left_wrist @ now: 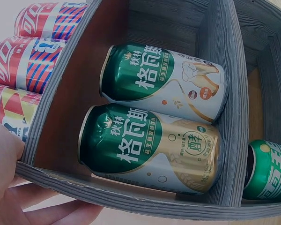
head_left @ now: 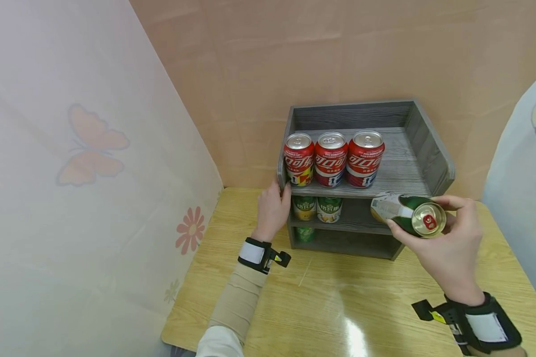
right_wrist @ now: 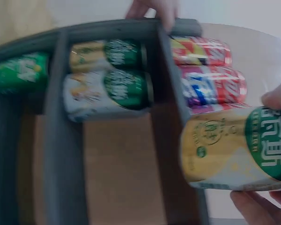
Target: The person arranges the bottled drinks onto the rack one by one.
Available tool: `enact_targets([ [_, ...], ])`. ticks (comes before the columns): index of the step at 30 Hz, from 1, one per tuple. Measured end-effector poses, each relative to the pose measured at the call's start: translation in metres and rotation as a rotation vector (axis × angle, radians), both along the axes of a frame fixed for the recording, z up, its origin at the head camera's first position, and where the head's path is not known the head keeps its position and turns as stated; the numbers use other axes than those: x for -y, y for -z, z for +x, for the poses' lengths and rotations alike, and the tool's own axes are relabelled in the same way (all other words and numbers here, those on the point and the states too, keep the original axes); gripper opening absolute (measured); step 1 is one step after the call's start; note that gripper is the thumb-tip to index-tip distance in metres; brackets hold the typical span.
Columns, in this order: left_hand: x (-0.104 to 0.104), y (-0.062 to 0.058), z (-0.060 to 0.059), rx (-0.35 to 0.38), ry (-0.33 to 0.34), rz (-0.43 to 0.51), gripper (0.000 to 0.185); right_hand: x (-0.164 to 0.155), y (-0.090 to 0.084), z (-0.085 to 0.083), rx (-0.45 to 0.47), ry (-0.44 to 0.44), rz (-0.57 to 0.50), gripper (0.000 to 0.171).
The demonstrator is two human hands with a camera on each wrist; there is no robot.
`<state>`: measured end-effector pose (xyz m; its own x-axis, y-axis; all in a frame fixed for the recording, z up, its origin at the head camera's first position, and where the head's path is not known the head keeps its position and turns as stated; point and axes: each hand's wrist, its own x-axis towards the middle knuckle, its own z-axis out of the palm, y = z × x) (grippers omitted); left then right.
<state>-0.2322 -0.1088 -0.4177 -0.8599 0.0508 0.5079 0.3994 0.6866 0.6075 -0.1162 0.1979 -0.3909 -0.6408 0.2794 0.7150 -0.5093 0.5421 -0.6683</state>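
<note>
A grey wooden shelf rack stands on the table against the wall. Three red cola cans line its top shelf. Two green and gold cans stand on the middle shelf, and another green can sits on the bottom one. My left hand grips the rack's left front edge at the top shelf. My right hand holds a green and gold can on its side, in front of the middle shelf's right half.
The wooden table stretches in front of the rack. A pale curtain with a butterfly print hangs at the left, another curtain at the right. A beige wall stands behind the rack.
</note>
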Motion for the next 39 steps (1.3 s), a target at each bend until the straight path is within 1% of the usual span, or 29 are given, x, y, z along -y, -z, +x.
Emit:
enact_targets([
  [4, 0.000, 0.000, 0.000, 0.001, 0.004, 0.006, 0.022, 0.007, 0.018, 0.000, 0.014, -0.014, -0.002, 0.089],
  [9, 0.000, 0.000, 0.000, 0.015, 0.002, -0.001, 0.022, 0.018, 0.036, 0.001, 0.072, -0.018, -0.011, 0.091],
  [13, 0.000, 0.001, 0.000, 0.017, -0.001, -0.004, 0.022, 0.024, 0.048, -0.004, 0.109, -0.021, -0.046, 0.091],
  [19, 0.000, 0.000, 0.000, 0.018, 0.002, 0.001, 0.022, 0.030, 0.059, -0.013, 0.159, -0.023, -0.071, 0.090],
  [24, 0.000, 0.000, 0.001, 0.025, 0.000, 0.002, 0.023, 0.033, 0.072, -0.024, 0.182, 0.000, -0.071, 0.086],
  [28, -0.001, 0.000, 0.001, 0.027, 0.001, 0.008, 0.023, 0.035, 0.081, -0.033, 0.222, 0.021, -0.078, 0.082],
  [31, -0.001, 0.000, 0.002, 0.031, 0.000, 0.009, 0.023, 0.035, 0.085, -0.038, 0.252, 0.040, -0.072, 0.081],
  [34, -0.001, 0.000, 0.002, 0.034, -0.004, 0.004, 0.023, 0.035, 0.088, -0.043, 0.261, 0.063, -0.050, 0.081],
  [39, -0.002, 0.000, 0.001, 0.036, -0.001, 0.008, 0.023, 0.035, 0.089, -0.049, 0.266, 0.060, -0.031, 0.080],
])
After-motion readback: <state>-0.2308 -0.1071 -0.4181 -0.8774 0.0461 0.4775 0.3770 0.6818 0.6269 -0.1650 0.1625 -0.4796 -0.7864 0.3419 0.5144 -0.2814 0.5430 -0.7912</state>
